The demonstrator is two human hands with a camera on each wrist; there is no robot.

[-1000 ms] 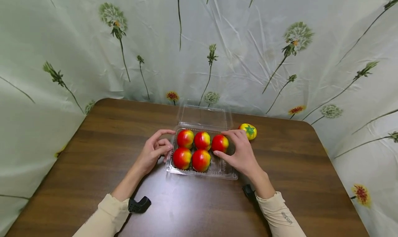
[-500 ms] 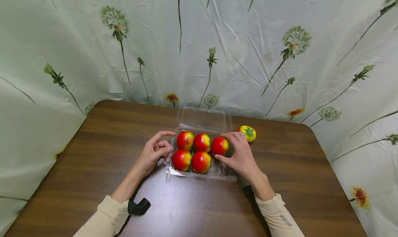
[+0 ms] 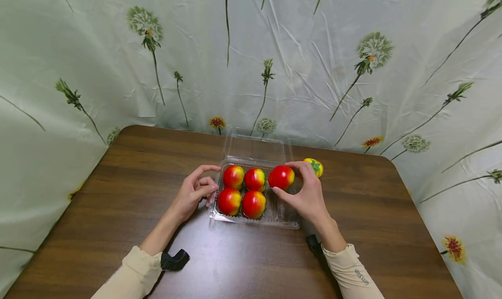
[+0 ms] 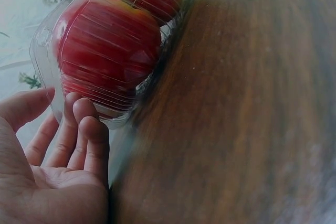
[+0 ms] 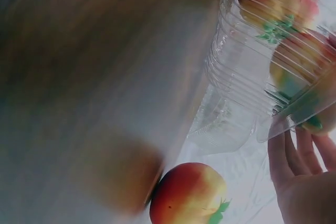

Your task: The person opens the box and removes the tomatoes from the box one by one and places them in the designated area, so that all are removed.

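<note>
Nearest to me are my two pale sleeves, the left one and the right one, and beside each cuff there is a black band, one on the left and one on the right. Under my arms is the brown tabletop, with a bright shine in its near middle part. A little farther stands the clear box. My left hand is at its left side; the fingers are loosely bent, they grip nothing, and some fingertips touch the wall of the box. My right hand pinches the held fruit, red and yellow, between thumb and fingers. This fruit is at the far right compartment of the box; whether its underside touches the bottom, I cannot tell. Four fruits of the same kind sit in the box, two in the left column and two in the middle one. To the right of the box, partly behind my right hand, the loose fruit lies on the tabletop, its green leaves turned to me. Behind the box its lid is open, and farthest is the light curtain with printed flowers.
</note>
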